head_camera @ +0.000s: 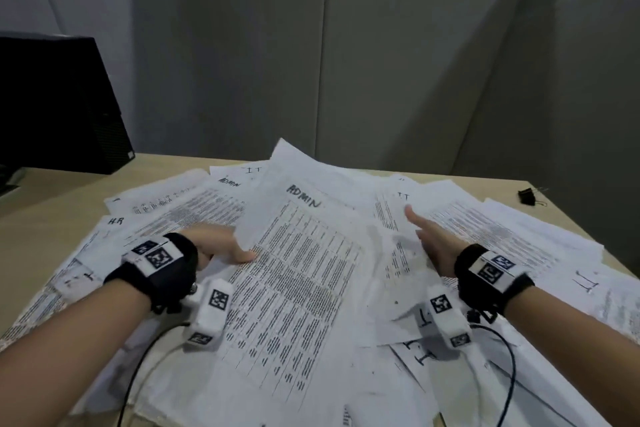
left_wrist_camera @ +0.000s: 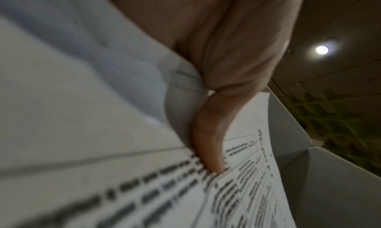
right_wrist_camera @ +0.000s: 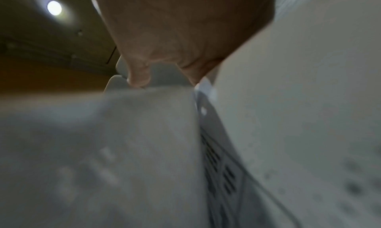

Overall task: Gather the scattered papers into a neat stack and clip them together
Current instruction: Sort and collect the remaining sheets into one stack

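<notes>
Many printed white sheets lie scattered and overlapping across the table, some hand-marked "IT" (head_camera: 585, 282) or "HR" (head_camera: 115, 220). On top in the middle lies a large sheet marked "ADMIN" (head_camera: 298, 274), its far end lifted. My left hand (head_camera: 239, 250) pinches this sheet's left edge, thumb (left_wrist_camera: 208, 141) on the print (left_wrist_camera: 247, 190) and the fingers hidden beneath. My right hand (head_camera: 426, 232) is open over the papers to the right of that sheet, fingers straight and pointing away. In the right wrist view the hand (right_wrist_camera: 181, 35) shows above blurred paper. A black binder clip (head_camera: 529, 196) lies at the far right.
A black computer case (head_camera: 59, 100) stands at the back left of the beige table (head_camera: 52, 204). Grey wall panels rise right behind the table. Black cables (head_camera: 509, 371) from the wrist cameras trail over the near papers.
</notes>
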A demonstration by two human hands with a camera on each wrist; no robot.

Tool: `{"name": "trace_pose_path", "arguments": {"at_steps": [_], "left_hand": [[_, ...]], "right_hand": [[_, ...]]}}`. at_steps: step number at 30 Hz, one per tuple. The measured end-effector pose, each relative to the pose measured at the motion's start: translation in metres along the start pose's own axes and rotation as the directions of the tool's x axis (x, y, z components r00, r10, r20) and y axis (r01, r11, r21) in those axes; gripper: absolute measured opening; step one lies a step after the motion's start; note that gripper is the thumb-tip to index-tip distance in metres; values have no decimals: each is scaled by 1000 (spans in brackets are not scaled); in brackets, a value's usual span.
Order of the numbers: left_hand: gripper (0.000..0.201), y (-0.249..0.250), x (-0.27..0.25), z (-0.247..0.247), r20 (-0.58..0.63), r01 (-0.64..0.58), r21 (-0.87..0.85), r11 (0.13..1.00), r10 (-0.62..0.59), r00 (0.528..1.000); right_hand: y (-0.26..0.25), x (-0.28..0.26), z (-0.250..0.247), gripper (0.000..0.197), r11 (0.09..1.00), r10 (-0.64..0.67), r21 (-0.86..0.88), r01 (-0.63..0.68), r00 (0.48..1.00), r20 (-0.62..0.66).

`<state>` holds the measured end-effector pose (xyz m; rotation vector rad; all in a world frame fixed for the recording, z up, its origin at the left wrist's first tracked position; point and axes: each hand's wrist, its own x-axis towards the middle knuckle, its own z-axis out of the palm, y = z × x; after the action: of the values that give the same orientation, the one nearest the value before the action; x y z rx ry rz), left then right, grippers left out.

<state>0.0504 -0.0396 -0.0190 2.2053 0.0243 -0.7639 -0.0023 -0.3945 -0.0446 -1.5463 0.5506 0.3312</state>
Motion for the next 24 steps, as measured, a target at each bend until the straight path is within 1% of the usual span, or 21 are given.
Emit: {"name": "trace_pose_path", "arguments": {"at_steps": [1, 2, 4, 6, 7, 8, 10, 12, 13, 14, 15, 17, 19, 20, 21, 22, 24], "left_hand": [[56, 5, 1, 2, 45, 3, -14, 1000, -3, 999], [52, 8, 1, 4, 63, 10, -43, 999, -8, 998], [45, 12, 3, 8, 85, 7, -154, 988, 7, 996], [43, 12, 7, 10, 84, -18, -226, 974, 38, 996], [43, 9, 12, 8, 84, -19, -307, 951, 47, 995], [44, 4, 19, 5, 75, -2, -412, 911, 36, 997], [41, 0, 26, 4, 41, 21, -562, 827, 2, 999], [26, 3, 29, 9, 50, 7, -621, 784, 31, 998], [22, 4, 29, 15, 65, 5, -626, 780, 47, 997], [24, 5, 31, 20, 78, 11, -618, 786, 48, 996], [29, 6, 32, 25, 91, 14, -585, 811, 49, 995], [39, 6, 30, 32, 120, 27, -517, 855, 41, 992], [45, 6, 27, 36, 123, 5, -468, 884, 60, 991], [49, 6, 28, 38, 115, -23, -465, 885, 86, 990], [53, 5, 29, 39, 112, -48, -483, 874, 117, 987], [56, 5, 29, 42, 112, -73, -509, 858, 150, 982], [54, 8, 26, 48, 115, -125, -525, 842, 216, 970]], "right_hand": [[1, 1, 6, 47, 997, 0, -76, -2, 1000, -28], [3, 1, 10, 36, 992, -16, -128, 6, 997, -77], [10, 8, 10, 28, 968, -82, -247, 49, 989, -125], [17, 9, 12, 22, 960, -89, -272, 66, 993, -72], [22, 6, 14, 22, 959, -75, -276, 59, 996, -48], [25, 1, 16, 23, 959, -61, -280, 49, 998, -32], [31, -10, 21, 21, 974, -51, -220, 53, 999, 18], [37, -21, 25, 15, 991, -35, -127, 45, 996, 85], [39, -27, 28, 18, 997, -22, -70, 31, 993, 117], [40, -30, 30, 22, 1000, -2, -18, 4, 991, 136], [42, -32, 31, 26, 999, 12, 34, -17, 989, 145], [42, -31, 29, 34, 981, 24, 187, -49, 991, 132], [40, -29, 26, 51, 935, -13, 354, -21, 995, 95], [39, -28, 22, 56, 917, -37, 400, 0, 996, 84], [37, -28, 19, 56, 913, -57, 408, 17, 995, 86], [36, -29, 17, 50, 923, -67, 385, 27, 994, 90], [31, -34, 19, 30, 960, -96, 274, 61, 988, 119]]}}
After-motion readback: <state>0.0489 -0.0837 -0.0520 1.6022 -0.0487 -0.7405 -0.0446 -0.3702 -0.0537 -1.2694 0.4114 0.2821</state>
